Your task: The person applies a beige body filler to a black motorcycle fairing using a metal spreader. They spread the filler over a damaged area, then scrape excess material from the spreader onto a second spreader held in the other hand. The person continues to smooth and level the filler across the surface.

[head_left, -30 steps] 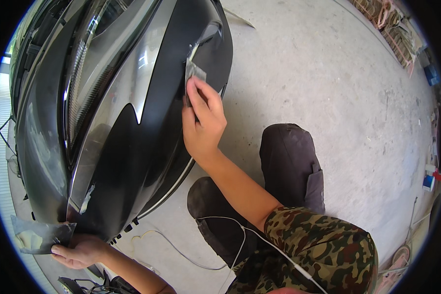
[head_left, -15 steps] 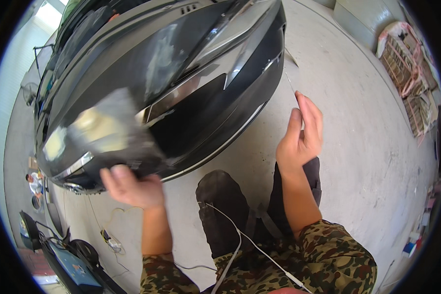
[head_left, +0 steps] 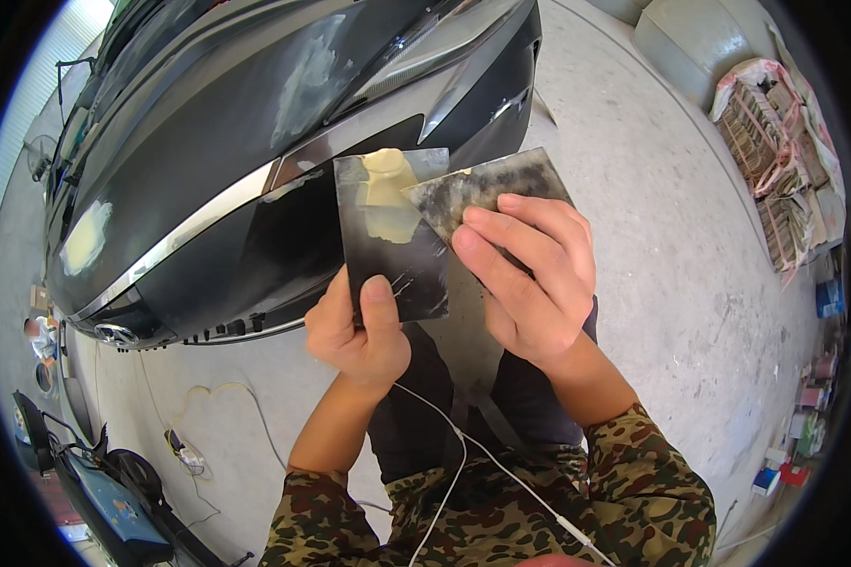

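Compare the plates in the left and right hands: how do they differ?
The left plate looks nearly straight in the picture; the right plate is slanted. A broad cream smear marks the left plate's upper part; the right plate shows only cream traces near its edge. Both are flat and dark.

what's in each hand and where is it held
The left hand holds a dark plate bearing cream paste by its lower left corner; the right hand holds a dark scraper by its lower part.
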`<action>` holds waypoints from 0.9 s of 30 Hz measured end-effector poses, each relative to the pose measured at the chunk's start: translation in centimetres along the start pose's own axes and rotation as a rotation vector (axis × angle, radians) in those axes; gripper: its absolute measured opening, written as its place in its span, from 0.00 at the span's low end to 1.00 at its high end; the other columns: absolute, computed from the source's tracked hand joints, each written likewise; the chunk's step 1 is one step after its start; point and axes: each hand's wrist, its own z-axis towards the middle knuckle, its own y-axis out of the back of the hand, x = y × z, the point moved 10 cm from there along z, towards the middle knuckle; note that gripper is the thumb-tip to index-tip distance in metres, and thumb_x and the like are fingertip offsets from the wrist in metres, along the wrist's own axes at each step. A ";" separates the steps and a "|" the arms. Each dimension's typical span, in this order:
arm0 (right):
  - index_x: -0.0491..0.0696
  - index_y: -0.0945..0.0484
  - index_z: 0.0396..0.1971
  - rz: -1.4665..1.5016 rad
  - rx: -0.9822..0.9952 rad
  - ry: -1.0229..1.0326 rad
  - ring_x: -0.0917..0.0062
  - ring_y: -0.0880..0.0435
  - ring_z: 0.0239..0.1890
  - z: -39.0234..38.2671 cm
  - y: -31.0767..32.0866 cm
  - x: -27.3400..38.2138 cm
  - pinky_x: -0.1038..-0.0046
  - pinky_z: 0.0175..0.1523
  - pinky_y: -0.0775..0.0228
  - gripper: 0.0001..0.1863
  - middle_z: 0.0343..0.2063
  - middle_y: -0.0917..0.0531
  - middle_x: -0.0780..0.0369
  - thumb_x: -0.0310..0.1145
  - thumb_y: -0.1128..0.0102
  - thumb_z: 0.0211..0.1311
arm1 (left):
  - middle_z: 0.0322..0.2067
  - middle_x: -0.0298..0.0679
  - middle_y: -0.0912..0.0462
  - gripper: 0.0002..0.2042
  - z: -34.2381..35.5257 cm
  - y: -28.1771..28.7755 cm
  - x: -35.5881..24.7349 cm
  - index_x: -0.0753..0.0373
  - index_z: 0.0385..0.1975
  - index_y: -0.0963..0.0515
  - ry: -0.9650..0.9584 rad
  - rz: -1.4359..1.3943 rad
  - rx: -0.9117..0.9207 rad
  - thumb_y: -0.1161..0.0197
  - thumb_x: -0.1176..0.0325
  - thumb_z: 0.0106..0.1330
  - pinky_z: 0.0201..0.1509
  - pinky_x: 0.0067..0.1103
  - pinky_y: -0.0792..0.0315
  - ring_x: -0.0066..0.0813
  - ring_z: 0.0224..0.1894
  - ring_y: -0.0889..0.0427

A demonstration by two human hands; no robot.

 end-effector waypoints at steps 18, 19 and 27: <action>0.41 0.11 0.43 0.376 0.042 -0.210 0.63 0.12 0.42 -0.8 0.1 -0.7 0.68 0.46 0.19 0.21 0.43 0.10 0.57 0.17 0.30 0.42 | 0.28 0.50 0.14 0.11 0.4 -1.4 -2.9 0.78 0.45 0.16 -0.313 0.381 0.111 0.35 0.78 0.67 0.32 0.29 0.21 0.47 0.24 0.16; 0.39 0.12 0.45 0.419 0.029 -0.334 0.61 0.12 0.42 -1.4 0.6 -2.1 0.67 0.49 0.18 0.21 0.43 0.11 0.54 0.12 0.32 0.48 | 0.27 0.49 0.15 0.08 0.5 -0.7 -2.4 0.75 0.40 0.16 -0.262 0.467 0.117 0.36 0.75 0.68 0.31 0.32 0.22 0.49 0.24 0.17; 0.38 0.16 0.58 0.581 -0.407 -1.171 0.85 0.19 0.46 -11.8 -1.3 -14.6 0.78 0.55 0.26 0.16 0.44 0.12 0.66 0.28 0.37 0.77 | 0.39 0.47 0.15 0.18 5.6 12.5 -1.2 0.76 0.47 0.22 -0.271 0.520 -0.537 0.37 0.61 0.77 0.46 0.30 0.20 0.33 0.38 0.19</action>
